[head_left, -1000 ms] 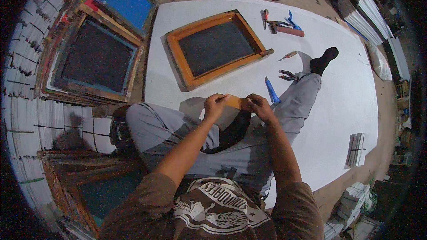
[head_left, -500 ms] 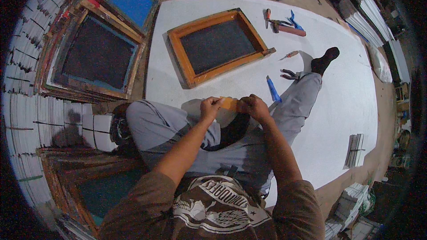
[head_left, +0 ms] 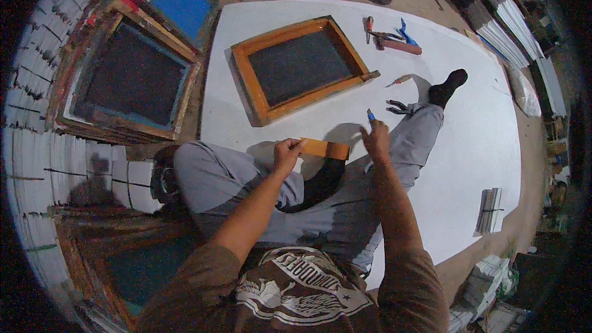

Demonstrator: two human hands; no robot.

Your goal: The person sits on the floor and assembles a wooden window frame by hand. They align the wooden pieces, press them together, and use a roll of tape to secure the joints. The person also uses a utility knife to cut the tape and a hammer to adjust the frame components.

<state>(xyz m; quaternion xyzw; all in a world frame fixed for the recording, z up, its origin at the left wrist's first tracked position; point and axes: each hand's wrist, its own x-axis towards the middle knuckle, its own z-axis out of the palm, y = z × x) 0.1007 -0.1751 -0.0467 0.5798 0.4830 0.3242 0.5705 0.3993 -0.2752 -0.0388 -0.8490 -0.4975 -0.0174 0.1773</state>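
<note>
My left hand is closed, pinching one end of a flat orange-brown strip. The strip stretches to the right, and its darker far end is free, above my black-socked foot. Over on the right, my right hand lies over a blue utility knife, fingers curled on its handle and thumb apart. Only the knife's front end shows past the fingers. Beyond both hands, a wooden frame with a dark mesh panel lies on the white board.
Pliers and a small screwdriver lie near my outstretched leg. Farther off are another screwdriver and a brown bar-shaped piece among other tools. Stacked frames stand at left; a bundle of white strips lies at right.
My right hand has let go of the strip and moved right onto the blue utility knife. The left hand still holds the strip, now more fully visible.
</note>
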